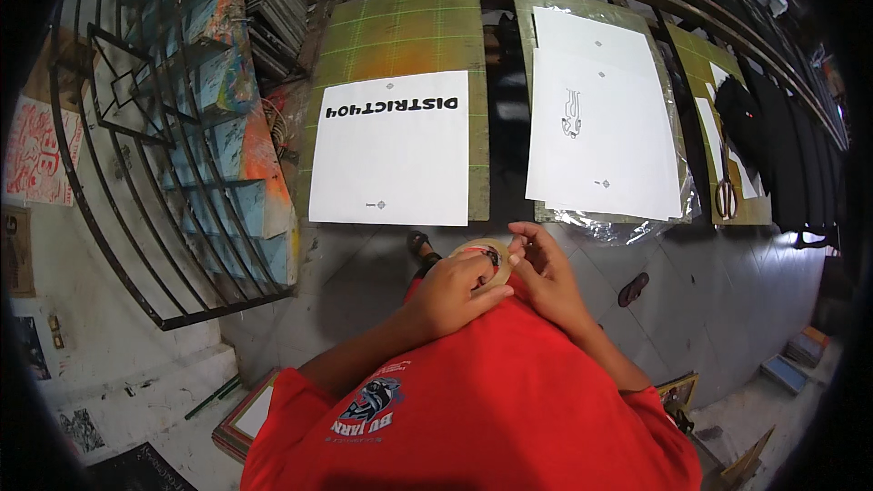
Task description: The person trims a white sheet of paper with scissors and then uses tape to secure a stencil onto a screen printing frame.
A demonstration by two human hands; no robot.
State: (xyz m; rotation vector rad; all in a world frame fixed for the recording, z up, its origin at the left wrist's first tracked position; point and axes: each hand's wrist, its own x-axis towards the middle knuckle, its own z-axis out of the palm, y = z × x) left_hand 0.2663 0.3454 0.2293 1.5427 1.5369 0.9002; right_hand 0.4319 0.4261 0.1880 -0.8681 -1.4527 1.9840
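In front of my red shirt, my left hand (pixel 447 293) is wrapped round a roll of tan adhesive tape (pixel 502 257), with fingers through its core. My right hand (pixel 548 275) is at the roll's right edge, thumb and fingers drawn together against it; whether a tape end is between them is too small to see. Beyond my hands, a white sheet with bold black lettering (pixel 391 164) lies on the left board (pixel 400 32). Overlapping white sheets with a small line drawing (pixel 605 159) lie on the middle board, above clear plastic film (pixel 618 233).
Scissors (pixel 726 195) rest on the right-hand board (pixel 753 211), near black cloth (pixel 768 127). A dark metal grille (pixel 173 141) stands at left, before paint-stained light-blue steps (pixel 245 209). On the tiled floor is a brown sandal (pixel 634 289); framed pieces (pixel 250 418) lean at lower left.
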